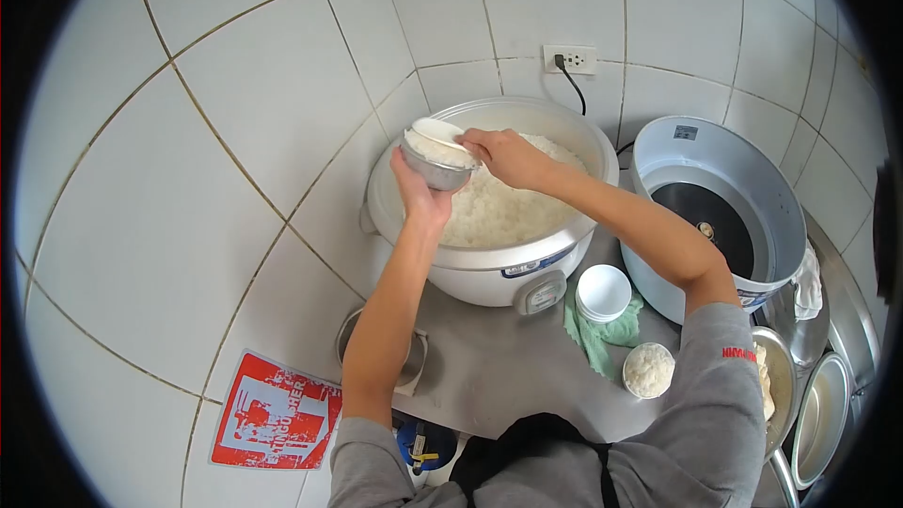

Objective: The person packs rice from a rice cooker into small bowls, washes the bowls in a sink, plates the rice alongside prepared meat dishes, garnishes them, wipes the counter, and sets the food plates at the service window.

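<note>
My left hand [423, 193] is wrapped round a metal bowl [437, 172] heaped with white rice and holds it over the left side of a large rice cooker [499, 268]. My right hand [515, 158] grips what looks like a white rice paddle [437, 131], its rounded end pressed against the rice in the bowl. The handle is mostly hidden by my fingers. Loose cooked rice [508, 209] fills much of the open cooker below both hands.
A second cooker [649, 165] stands open at right, its dark heating plate showing. Stacked white bowls [604, 292] rest on a green cloth [597, 343], near a small bowl of rice [649, 371]. Pans [818, 423] sit far right. A cord [572, 87] hangs from the wall outlet.
</note>
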A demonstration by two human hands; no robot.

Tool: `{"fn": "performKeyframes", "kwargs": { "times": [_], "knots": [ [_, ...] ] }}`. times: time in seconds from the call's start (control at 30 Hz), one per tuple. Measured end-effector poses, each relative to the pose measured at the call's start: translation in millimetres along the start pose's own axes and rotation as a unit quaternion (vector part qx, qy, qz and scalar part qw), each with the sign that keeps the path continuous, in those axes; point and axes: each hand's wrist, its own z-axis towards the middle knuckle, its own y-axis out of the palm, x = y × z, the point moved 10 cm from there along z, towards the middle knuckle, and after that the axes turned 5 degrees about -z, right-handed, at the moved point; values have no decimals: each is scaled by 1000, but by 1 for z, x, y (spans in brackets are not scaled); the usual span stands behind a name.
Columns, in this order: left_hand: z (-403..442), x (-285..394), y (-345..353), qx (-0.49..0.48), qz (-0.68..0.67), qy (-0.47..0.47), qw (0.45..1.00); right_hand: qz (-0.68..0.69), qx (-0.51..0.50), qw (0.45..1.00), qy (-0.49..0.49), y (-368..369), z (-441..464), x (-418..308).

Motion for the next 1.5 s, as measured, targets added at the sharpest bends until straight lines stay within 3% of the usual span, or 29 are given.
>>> {"fn": "performKeyframes", "kwargs": {
  "times": [0.03,0.1,0.13,0.17,0.2,0.37,0.47,0.5,0.6,0.7,0.8,0.83,0.93,1.07,1.1,1.2,1.23,1.27,1.33,1.37,1.43,1.47,1.5],
  "knots": [
    [-3,0,-6,28,-3,7,1000,-36,-5,998,-41,2,0,3],
    [-8,6,-14,79,-6,25,997,18,-150,964,218,8,-16,53],
    [-4,12,-15,55,-9,54,997,46,-219,913,342,9,-36,67],
    [4,17,-19,31,-13,83,996,143,-247,874,394,22,-50,79],
    [4,25,-16,9,-18,114,993,217,-235,845,428,27,-59,79],
    [-17,41,-17,114,-18,266,957,498,-188,680,505,61,-83,26],
    [-31,39,-9,136,39,285,948,376,-122,827,400,36,-46,14],
    [-32,40,-8,142,57,288,945,238,-142,893,353,30,-37,8],
    [-16,32,-24,100,-27,234,967,1,-74,991,115,29,-20,-3],
    [-12,20,-29,60,-67,148,985,25,-63,997,38,5,10,4],
    [-14,28,-29,84,-66,174,979,89,-34,986,140,-8,10,3],
    [-7,31,-36,90,-62,186,976,58,-81,994,43,11,6,-19],
    [-4,29,-53,100,-62,197,973,-7,-73,997,18,10,9,-15],
    [-16,38,-42,94,-74,203,972,79,-107,972,196,-14,14,-16],
    [-12,39,-44,100,-70,206,971,71,-39,996,41,-10,11,-40],
    [-3,29,-66,145,-47,209,966,32,-46,998,-18,15,6,-39],
    [-10,28,-57,132,-60,189,971,11,-78,997,-5,16,10,-26],
    [-16,29,-47,117,-74,172,975,84,-119,980,135,19,10,9],
    [-30,29,-30,94,-88,140,982,226,-200,865,400,35,-18,45],
    [-32,27,-22,82,-90,127,984,234,-195,864,400,36,-17,42],
    [-32,25,-17,49,-88,114,988,70,-95,979,164,21,8,6],
    [-27,23,-18,30,-84,113,990,-15,-41,998,40,16,10,-18],
    [-26,19,-19,13,-80,109,991,-25,-71,996,37,22,8,-21]
  ]
}}
